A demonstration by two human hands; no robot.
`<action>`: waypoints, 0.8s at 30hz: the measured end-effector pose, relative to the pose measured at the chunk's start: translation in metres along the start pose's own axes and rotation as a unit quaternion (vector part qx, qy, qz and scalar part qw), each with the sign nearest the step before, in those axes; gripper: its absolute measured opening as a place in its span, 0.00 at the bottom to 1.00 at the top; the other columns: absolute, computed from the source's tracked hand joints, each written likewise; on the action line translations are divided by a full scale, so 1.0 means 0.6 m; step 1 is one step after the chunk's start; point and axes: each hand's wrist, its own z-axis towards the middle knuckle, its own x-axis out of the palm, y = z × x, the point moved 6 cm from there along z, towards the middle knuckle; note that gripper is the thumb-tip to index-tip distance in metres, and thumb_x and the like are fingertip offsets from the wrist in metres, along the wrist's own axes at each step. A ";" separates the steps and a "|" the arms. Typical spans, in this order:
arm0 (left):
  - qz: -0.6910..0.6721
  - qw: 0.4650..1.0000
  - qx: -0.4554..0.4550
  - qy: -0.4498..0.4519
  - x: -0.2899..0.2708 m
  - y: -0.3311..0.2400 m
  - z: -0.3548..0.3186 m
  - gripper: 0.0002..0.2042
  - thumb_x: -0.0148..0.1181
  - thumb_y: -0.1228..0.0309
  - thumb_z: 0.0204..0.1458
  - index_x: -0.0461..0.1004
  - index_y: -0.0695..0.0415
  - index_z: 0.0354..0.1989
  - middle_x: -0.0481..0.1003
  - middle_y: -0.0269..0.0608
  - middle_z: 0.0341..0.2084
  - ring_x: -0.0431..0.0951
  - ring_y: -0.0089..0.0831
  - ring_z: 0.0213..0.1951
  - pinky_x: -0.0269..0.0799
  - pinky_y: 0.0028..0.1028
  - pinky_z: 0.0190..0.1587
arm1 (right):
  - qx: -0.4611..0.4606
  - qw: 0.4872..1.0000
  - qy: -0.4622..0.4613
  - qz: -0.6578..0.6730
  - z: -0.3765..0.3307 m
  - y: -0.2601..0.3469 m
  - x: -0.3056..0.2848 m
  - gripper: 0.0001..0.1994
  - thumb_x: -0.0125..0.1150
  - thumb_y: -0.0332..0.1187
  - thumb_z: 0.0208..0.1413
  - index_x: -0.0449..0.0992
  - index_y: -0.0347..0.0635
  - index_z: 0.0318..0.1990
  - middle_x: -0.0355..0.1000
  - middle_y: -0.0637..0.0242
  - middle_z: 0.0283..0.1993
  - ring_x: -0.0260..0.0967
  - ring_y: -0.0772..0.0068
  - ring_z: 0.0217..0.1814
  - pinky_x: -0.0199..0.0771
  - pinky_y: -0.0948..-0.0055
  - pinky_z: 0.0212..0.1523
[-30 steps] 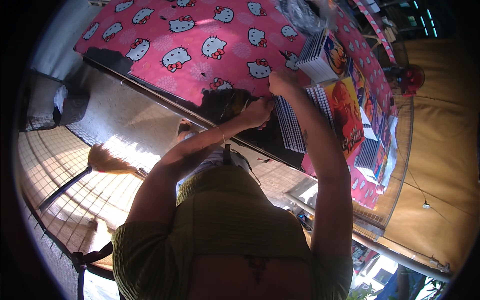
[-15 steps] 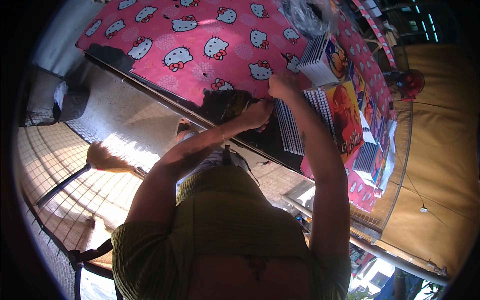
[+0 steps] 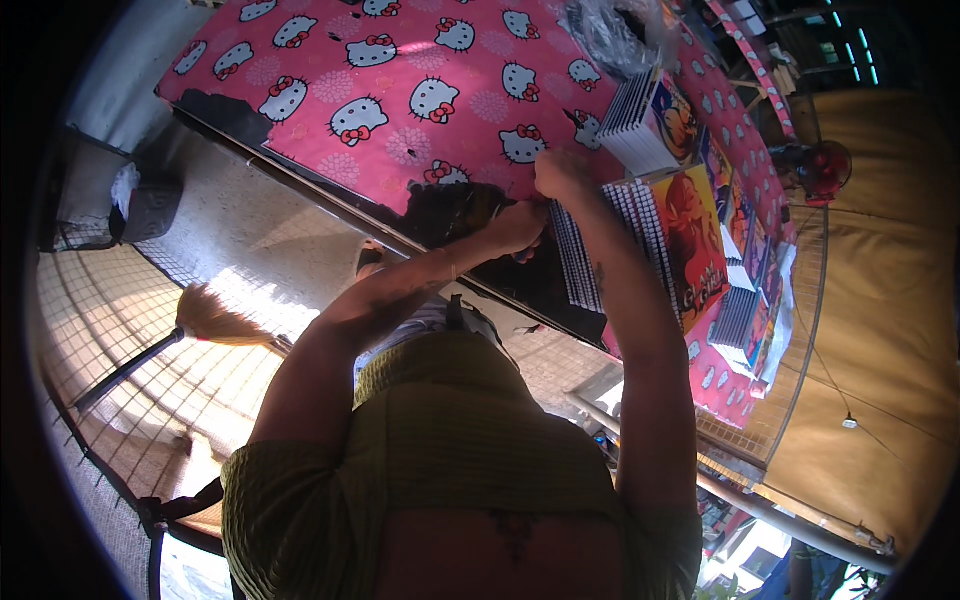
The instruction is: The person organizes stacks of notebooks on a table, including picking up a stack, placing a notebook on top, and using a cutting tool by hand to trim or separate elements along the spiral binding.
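A straw-headed broom with a dark handle (image 3: 205, 322) is seen lying on the sunlit tiled floor (image 3: 120, 310) at the left, well apart from the work. Beyond it, a grey bucket with a white cloth (image 3: 145, 205) is set against the wall. Further right, a table covered in a pink cloth printed with white cartoon cats (image 3: 400, 90) is stretched across the far part of the scene, its dark near edge catching the light.

At that edge, both arms of a person in a yellow-green ribbed top (image 3: 440, 460) are raised to the table. The left hand (image 3: 518, 225) is curled at the table's near edge, just beside the spiral bindings of a row of notebooks; whether anything is gripped in it cannot be told. The right hand (image 3: 558, 175) is closed, knuckles up, on the cloth just beyond, touching the near corner of the stack of spiral-bound notebooks with an orange-red cover (image 3: 660, 240); what it grips, if anything, is hidden.

A second stack of spiral-bound notebooks with an orange picture cover (image 3: 655, 120) is stood farther along, with crumpled clear plastic wrapping (image 3: 610, 30) beyond it. More notebooks (image 3: 745, 310) are laid along the table's right side. At the far right, a small red fan (image 3: 825, 165) is seen before a tan canvas wall (image 3: 880, 330).
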 end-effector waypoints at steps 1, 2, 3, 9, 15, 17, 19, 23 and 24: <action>-0.010 1.000 -0.017 0.000 -0.002 -0.003 -0.006 0.20 0.38 0.59 0.60 0.71 0.64 0.43 0.72 0.47 0.19 0.79 0.38 0.19 0.77 0.34 0.18 | 0.004 1.000 0.004 0.004 0.000 -0.001 0.001 0.12 0.53 0.32 0.54 0.80 0.44 0.42 0.77 0.57 0.47 0.74 0.57 0.52 0.75 0.59 0.49; -0.021 0.999 -0.023 0.007 -0.002 -0.006 -0.015 0.20 0.38 0.59 0.60 0.72 0.64 0.43 0.72 0.47 0.19 0.79 0.38 0.19 0.77 0.34 0.18 | 0.008 1.000 0.007 0.007 -0.001 -0.002 0.002 0.11 0.54 0.32 0.54 0.80 0.44 0.42 0.77 0.57 0.47 0.74 0.56 0.52 0.75 0.59 0.49; -0.033 0.999 -0.029 0.013 -0.003 -0.009 -0.024 0.20 0.39 0.59 0.60 0.72 0.64 0.42 0.72 0.47 0.20 0.79 0.38 0.19 0.77 0.34 0.18 | 0.011 1.000 0.011 0.011 -0.001 -0.003 0.003 0.11 0.54 0.31 0.53 0.80 0.43 0.41 0.77 0.56 0.47 0.74 0.56 0.52 0.75 0.59 0.49; -0.095 0.991 -0.054 0.074 0.003 0.004 -0.006 0.20 0.40 0.59 0.60 0.67 0.62 0.50 0.73 0.55 0.31 0.80 0.41 0.24 0.80 0.37 0.21 | -0.013 0.999 -0.029 0.031 0.002 0.002 0.020 0.10 0.58 0.31 0.51 0.79 0.40 0.40 0.77 0.51 0.43 0.74 0.51 0.49 0.74 0.56 0.49; -0.082 0.994 -0.053 0.051 -0.005 -0.013 0.009 0.19 0.40 0.60 0.59 0.70 0.63 0.43 0.72 0.50 0.24 0.79 0.40 0.20 0.78 0.37 0.17 | -0.003 0.998 -0.043 0.041 0.015 -0.008 0.013 0.09 0.58 0.30 0.50 0.79 0.41 0.38 0.77 0.51 0.42 0.75 0.51 0.48 0.75 0.57 0.47; -0.075 0.996 -0.040 0.037 -0.006 -0.009 0.015 0.19 0.38 0.60 0.60 0.71 0.64 0.42 0.71 0.47 0.21 0.77 0.38 0.18 0.77 0.36 0.16 | -0.010 0.999 -0.032 0.031 0.017 -0.001 0.005 0.09 0.57 0.29 0.50 0.79 0.41 0.39 0.77 0.52 0.42 0.75 0.51 0.47 0.75 0.56 0.47; -0.048 0.998 -0.027 0.037 -0.002 -0.012 0.022 0.20 0.37 0.59 0.61 0.68 0.63 0.45 0.70 0.45 0.20 0.76 0.36 0.17 0.77 0.35 0.17 | -0.009 0.999 -0.039 0.023 0.018 0.000 -0.002 0.10 0.58 0.29 0.50 0.79 0.41 0.40 0.77 0.51 0.40 0.75 0.51 0.46 0.75 0.56 0.46; -0.030 0.997 -0.056 0.050 -0.010 -0.016 0.000 0.20 0.37 0.57 0.63 0.65 0.63 0.47 0.69 0.42 0.20 0.75 0.32 0.18 0.76 0.33 0.18 | 0.033 0.989 -0.127 0.070 0.016 0.018 -0.021 0.11 0.60 0.28 0.50 0.76 0.40 0.42 0.77 0.53 0.36 0.77 0.55 0.43 0.77 0.59 0.40; -0.021 0.996 -0.068 0.059 -0.013 -0.022 -0.015 0.20 0.38 0.57 0.63 0.65 0.62 0.47 0.69 0.41 0.20 0.75 0.31 0.18 0.75 0.32 0.19 | 0.053 0.981 -0.159 0.098 0.021 0.019 -0.037 0.11 0.60 0.28 0.50 0.75 0.40 0.42 0.78 0.54 0.34 0.77 0.57 0.42 0.78 0.60 0.39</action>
